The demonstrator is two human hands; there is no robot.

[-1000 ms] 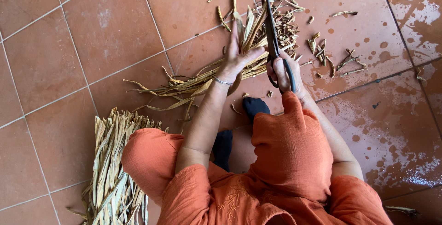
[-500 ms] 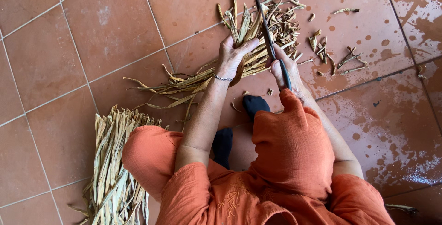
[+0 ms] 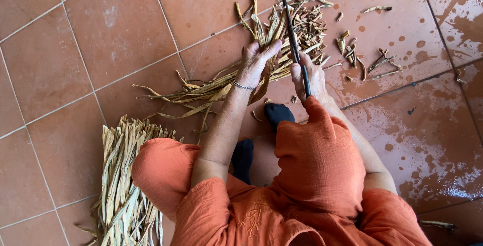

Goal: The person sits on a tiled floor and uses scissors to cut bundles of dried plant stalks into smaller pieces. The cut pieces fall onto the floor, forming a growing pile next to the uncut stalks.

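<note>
Terracotta floor tiles (image 3: 100,39) fill the view, dry at left and wet-blotched at right, with the person seated on them in orange clothes, dark-socked feet (image 3: 279,115) tucked in front.

Left hand (image 3: 256,62) is clamped round a bundle of dry leaf strips (image 3: 211,92), its fingers pressing the strips where they bunch. That bundle lies slantwise — loose ends trailing down-left across the tiles, the gripped end rising up-right into a heap of short cuttings (image 3: 307,24).

Right hand (image 3: 309,77) is closed on the dark handle of a knife (image 3: 294,39), whose long thin blade points up and away, just beside the left fingertips and crossing the strips near their gripped end. Both hands sit close together, the left one on the leaves.

Strips look pale tan, flat, stiff and frayed. A second, neater sheaf (image 3: 123,185) lies by the left knee — well apart from the hands.
</note>
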